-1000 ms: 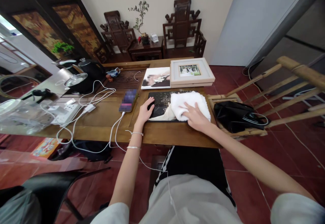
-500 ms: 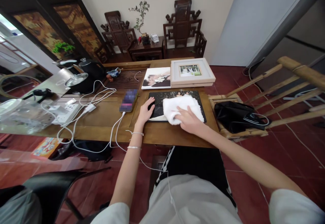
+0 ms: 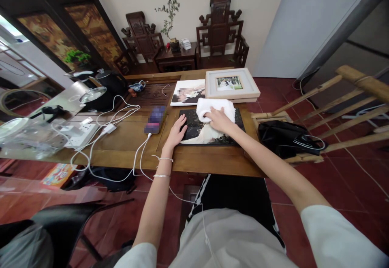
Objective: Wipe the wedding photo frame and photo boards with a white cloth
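Note:
A dark photo print (image 3: 212,132) lies flat on the wooden table (image 3: 127,138) in front of me. My left hand (image 3: 176,132) rests open on its left edge, fingers spread flat. My right hand (image 3: 219,119) presses down on a white folded cloth (image 3: 214,108) at the far side of the print, fingers bent over the cloth. Beyond the print lie another photo print (image 3: 188,92) and a light-framed picture (image 3: 231,84).
A phone (image 3: 155,119) on a white cable lies left of the print. A power strip (image 3: 82,130), kettles (image 3: 107,82) and a clear container (image 3: 28,138) fill the table's left. A bamboo chair (image 3: 334,110) with a black bag (image 3: 288,138) stands at right.
My right hand has slid the white cloth from the print's near right part to its far edge. My left hand has stayed on the print's left edge.

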A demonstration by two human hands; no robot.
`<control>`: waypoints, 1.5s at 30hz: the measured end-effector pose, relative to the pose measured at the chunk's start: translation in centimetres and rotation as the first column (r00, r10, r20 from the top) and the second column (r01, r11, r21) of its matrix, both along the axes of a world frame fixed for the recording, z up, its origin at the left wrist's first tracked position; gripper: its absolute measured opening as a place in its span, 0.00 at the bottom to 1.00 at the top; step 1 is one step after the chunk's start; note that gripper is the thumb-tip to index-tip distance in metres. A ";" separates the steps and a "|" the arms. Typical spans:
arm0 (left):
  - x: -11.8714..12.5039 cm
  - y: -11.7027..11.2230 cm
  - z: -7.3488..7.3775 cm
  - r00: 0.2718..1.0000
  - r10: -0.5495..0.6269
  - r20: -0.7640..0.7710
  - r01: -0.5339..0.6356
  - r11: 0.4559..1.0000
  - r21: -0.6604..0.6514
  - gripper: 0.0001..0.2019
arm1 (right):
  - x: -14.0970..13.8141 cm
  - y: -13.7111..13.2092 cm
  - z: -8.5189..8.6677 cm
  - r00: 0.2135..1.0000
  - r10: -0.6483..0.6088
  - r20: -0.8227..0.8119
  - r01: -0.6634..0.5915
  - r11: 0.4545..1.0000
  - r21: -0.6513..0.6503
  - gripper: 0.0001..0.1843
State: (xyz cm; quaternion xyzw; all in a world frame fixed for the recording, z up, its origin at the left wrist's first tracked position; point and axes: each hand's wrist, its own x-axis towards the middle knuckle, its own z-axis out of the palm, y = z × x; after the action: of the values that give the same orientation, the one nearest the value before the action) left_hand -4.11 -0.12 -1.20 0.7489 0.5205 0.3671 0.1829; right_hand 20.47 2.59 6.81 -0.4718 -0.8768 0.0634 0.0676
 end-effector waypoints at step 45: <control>-0.1 0.5 -0.5 1.000 -0.005 0.020 0.005 1.000 0.019 0.22 | -2.5 -9.0 -2.4 0.973 0.208 0.098 -0.212 0.976 0.036 0.31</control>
State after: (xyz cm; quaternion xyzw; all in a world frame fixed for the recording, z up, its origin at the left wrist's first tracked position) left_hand -4.19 0.33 -1.68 0.7481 0.5132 0.3792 0.1820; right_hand 17.99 -6.36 4.42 -0.3771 -0.9253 0.0276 0.0301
